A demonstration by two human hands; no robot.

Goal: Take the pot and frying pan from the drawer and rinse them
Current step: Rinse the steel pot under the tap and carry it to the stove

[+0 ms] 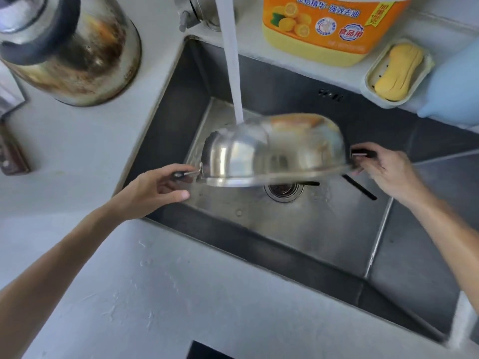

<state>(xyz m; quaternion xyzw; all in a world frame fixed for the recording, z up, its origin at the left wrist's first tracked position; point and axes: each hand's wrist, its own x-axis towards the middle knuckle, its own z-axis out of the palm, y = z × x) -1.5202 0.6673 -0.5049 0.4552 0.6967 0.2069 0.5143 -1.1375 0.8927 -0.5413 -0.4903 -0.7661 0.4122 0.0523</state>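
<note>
A scorched steel kettle (70, 47) stands on the white counter (77, 151) at far left. Beside the sink (324, 242), the left hand (153, 190) curls its fingers around one side handle of a steel pot (272, 151), held upside down and tilted over the drain under running tap water (230, 60). The right hand (381, 169) grips the opposite handle. An orange detergent jug (331, 27) and a soap dish (396, 73) sit at far right.

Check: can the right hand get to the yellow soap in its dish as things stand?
Probably not yet: the right hand grips a handle of the pot. The path to the soap looks open once it lets go.
</note>
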